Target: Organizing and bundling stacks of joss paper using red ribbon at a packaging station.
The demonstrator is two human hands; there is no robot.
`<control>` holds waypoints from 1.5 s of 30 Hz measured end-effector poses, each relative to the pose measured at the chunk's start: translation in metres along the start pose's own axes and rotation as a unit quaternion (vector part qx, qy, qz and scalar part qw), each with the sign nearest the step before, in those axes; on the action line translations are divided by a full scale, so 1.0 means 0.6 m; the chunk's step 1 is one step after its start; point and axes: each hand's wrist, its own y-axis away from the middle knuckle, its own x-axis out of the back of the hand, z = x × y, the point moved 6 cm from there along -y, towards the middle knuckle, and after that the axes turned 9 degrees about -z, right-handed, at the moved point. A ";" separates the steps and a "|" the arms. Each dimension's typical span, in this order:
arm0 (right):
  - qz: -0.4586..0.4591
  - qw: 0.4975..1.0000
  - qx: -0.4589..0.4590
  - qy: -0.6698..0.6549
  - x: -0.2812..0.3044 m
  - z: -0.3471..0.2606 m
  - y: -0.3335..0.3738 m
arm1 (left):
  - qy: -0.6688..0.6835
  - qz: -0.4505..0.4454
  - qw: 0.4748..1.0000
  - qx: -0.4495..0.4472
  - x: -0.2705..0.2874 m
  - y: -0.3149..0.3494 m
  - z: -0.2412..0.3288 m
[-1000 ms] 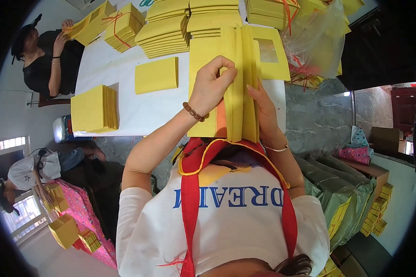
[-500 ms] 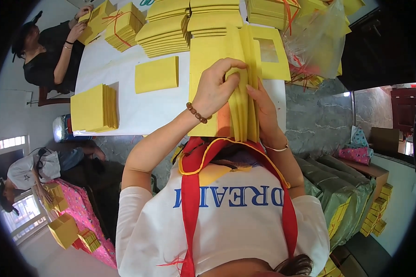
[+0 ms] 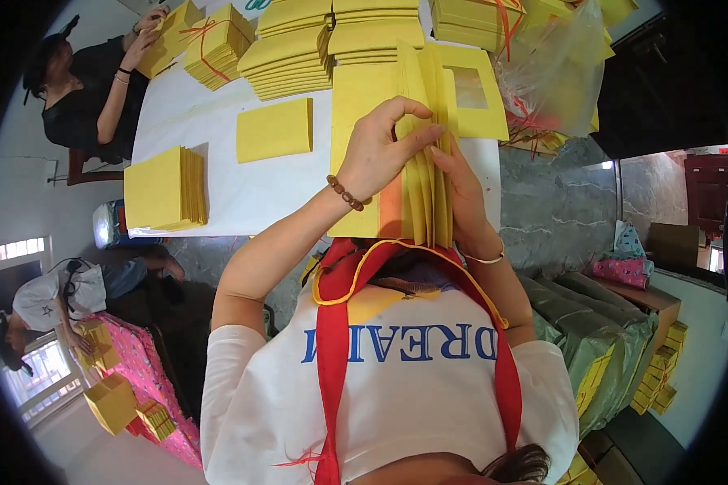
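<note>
Several thin yellow folded paper folders [image 3: 421, 202] stand on edge in front of me, their upper ends fanned apart. My left hand [image 3: 380, 149], a brown bead bracelet at its wrist, curls over their left side, index finger bent and thumb stretched across the edges. My right hand [image 3: 465, 190] supports the bundle from the right, its fingers partly hidden behind it. Under and left of the bundle lie flat yellow sheets [image 3: 362, 101] with an orange strip [image 3: 391, 206]. A single folder [image 3: 275, 131] lies further left, and a stack of folders [image 3: 158, 190] sits at the table's left corner.
Piles of yellow folders [image 3: 287, 61] line the back of the white table [image 3: 218, 182], beside a tied bundle [image 3: 218, 48]. A yellow piece with a window [image 3: 487, 121] and a clear plastic bag [image 3: 562, 73] are to the right. Co-workers [image 3: 73, 97] are at the left.
My left thumb has stretched out to the right across the folder edges, near my right fingertips. The bundle stays in place between my hands.
</note>
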 end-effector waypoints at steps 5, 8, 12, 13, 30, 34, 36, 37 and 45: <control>-0.005 1.000 0.001 -0.027 -0.006 -0.004 0.002 | 0.027 0.000 1.000 0.011 0.003 0.001 -0.012; -0.010 0.999 -0.006 -0.034 -0.003 -0.003 0.002 | 0.010 -0.008 0.999 0.048 0.007 0.004 -0.010; -0.018 1.000 -0.012 -0.018 -0.002 -0.003 0.003 | 0.078 0.044 0.995 0.036 0.014 0.007 -0.019; -0.018 1.000 -0.012 -0.018 -0.003 -0.002 0.003 | 0.078 0.044 0.995 0.036 0.015 0.008 -0.020; 0.005 0.997 0.007 0.079 0.001 -0.002 -0.001 | -0.008 -0.010 0.998 0.056 0.004 0.003 0.006; 0.003 0.997 -0.005 0.077 0.000 -0.002 0.001 | 0.005 -0.035 0.998 0.042 0.002 -0.002 0.007; -0.011 0.999 -0.018 0.030 -0.004 -0.004 0.002 | 0.045 -0.068 0.997 -0.007 0.007 -0.009 0.016; -0.012 0.999 -0.018 0.030 -0.011 -0.008 0.003 | 0.045 -0.067 0.997 -0.008 0.016 -0.006 0.018; 0.065 0.988 0.061 0.126 0.021 -0.063 0.028 | 0.133 0.045 0.989 0.049 0.176 0.039 0.088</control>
